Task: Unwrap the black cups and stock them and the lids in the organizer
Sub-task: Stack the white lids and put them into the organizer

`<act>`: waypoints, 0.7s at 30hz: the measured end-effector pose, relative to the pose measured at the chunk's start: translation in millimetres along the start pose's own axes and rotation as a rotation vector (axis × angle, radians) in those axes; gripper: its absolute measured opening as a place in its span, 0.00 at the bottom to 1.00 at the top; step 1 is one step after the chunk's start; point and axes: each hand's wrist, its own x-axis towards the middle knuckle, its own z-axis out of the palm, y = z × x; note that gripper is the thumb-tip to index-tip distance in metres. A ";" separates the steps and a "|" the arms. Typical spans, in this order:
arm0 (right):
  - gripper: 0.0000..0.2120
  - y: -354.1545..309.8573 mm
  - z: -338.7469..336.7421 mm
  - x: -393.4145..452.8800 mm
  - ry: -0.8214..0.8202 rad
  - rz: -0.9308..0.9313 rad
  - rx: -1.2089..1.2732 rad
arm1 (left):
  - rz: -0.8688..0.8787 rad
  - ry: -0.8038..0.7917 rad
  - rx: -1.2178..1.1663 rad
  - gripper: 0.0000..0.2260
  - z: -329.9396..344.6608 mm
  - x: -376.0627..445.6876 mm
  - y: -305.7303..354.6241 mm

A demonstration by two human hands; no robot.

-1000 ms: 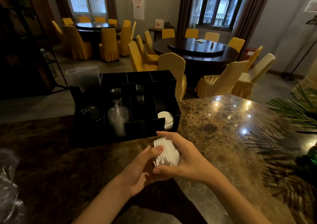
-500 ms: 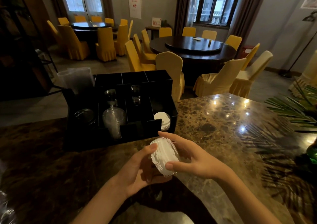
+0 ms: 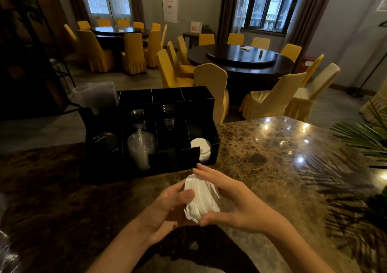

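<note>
I hold a stack of white lids [image 3: 201, 198] on edge between both hands, just in front of the organizer [image 3: 150, 134] and above the desk [image 3: 272, 157]. My left hand [image 3: 165, 210] cups the stack from the near side, thumb lying over its rim; my right hand [image 3: 234, 201] closes round the far side, fingers [image 3: 209, 173] stretched along the top and thumb curled underneath. I judge this two-sided hold is there to square up the loose, fanned lids so they go in as one block. The front right compartment already holds more white lids [image 3: 201, 148], so that slot looks like the destination. Clear cups [image 3: 141, 149] sit in a middle compartment and dark lids [image 3: 104, 142] in the left one; I cannot make out any black cups.

The desk is polished brown marble with lamp glare. Crumpled plastic [image 3: 6, 249] lies at its left edge and palm fronds [image 3: 360, 134] reach in from the right. Beyond are round tables [image 3: 240, 58] with yellow-covered chairs [image 3: 211, 84].
</note>
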 end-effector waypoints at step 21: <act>0.28 44.2 -65.0 46.7 0.396 -0.260 -0.650 | 0.163 0.127 -0.180 0.17 12.2 88.2 32.0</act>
